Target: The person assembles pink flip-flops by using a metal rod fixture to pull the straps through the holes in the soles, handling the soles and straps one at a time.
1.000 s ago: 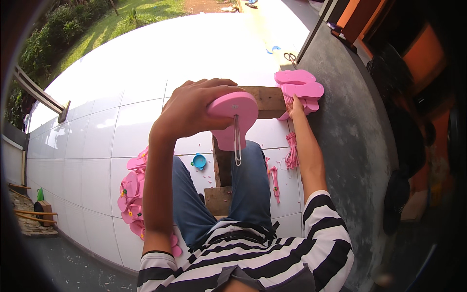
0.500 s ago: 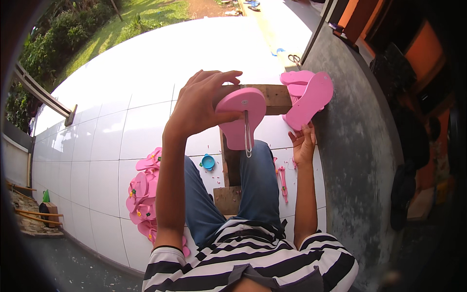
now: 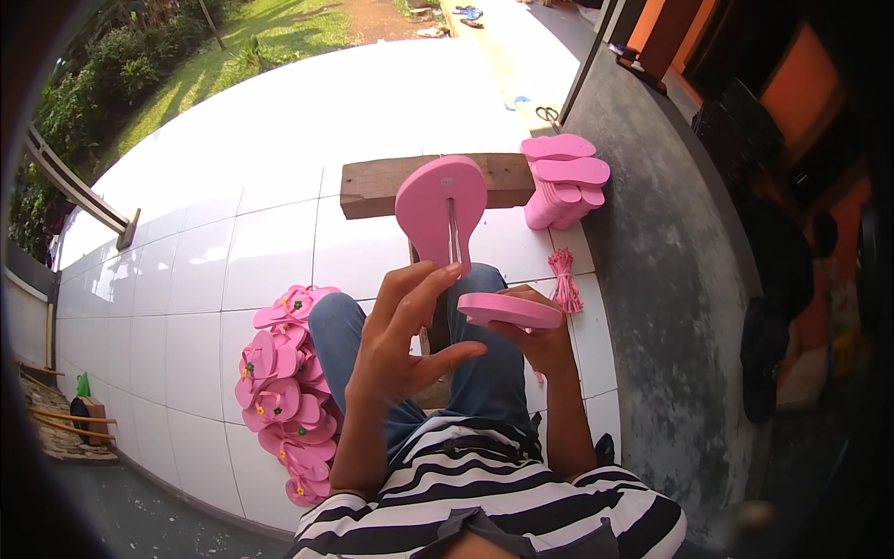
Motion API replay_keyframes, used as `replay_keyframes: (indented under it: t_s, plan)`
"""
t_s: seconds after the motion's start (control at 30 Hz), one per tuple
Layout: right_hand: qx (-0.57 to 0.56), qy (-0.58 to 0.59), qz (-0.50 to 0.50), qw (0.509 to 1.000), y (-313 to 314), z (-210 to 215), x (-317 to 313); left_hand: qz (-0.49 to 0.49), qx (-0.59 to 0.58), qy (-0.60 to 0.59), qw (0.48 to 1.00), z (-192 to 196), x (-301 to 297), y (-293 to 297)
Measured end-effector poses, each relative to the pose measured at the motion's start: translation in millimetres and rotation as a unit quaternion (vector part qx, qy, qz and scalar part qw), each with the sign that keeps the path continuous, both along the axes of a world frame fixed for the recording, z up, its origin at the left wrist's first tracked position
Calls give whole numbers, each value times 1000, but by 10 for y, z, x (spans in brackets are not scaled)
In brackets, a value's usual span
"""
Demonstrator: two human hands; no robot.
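Pink sole (image 3: 507,310), likely light, bendy, best edge-held, is lying between the right hand's (image 3: 543,347) pinching fingers. The left hand's (image 3: 389,343) are hovering spread.

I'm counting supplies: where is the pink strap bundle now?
In the head view, the pink strap bundle lies right of centre on white tiles, between the stacked pink sandal soles and the right hand.
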State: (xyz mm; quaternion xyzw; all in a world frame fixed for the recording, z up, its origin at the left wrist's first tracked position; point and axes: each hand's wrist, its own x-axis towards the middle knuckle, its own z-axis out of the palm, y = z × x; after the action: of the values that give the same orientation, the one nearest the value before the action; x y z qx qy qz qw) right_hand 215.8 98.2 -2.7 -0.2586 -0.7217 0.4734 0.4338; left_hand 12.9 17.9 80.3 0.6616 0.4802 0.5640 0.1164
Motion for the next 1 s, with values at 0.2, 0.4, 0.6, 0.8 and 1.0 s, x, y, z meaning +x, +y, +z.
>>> replay_keyframes:
  t_s: [0.2,0.4,0.6,0.8,1.0]
  plan:
    - [99,73,-27,992,-90,147,-219,-7,-26,28,999,-262,-101,34]
    - [243,27,-47,969,-46,353,-295,22,59,47,997,-279,-161,127]
    - [246,15,-64,967,87,418,-377,44,83,-10,995,-295,-181,287]
    - [216,26,-52,975,162,476,-420,39,59,-52,996,-254,-181,351]
    - [64,-19,-107,992,72,543,-452,4,-95,-210,973,-31,-79,342]
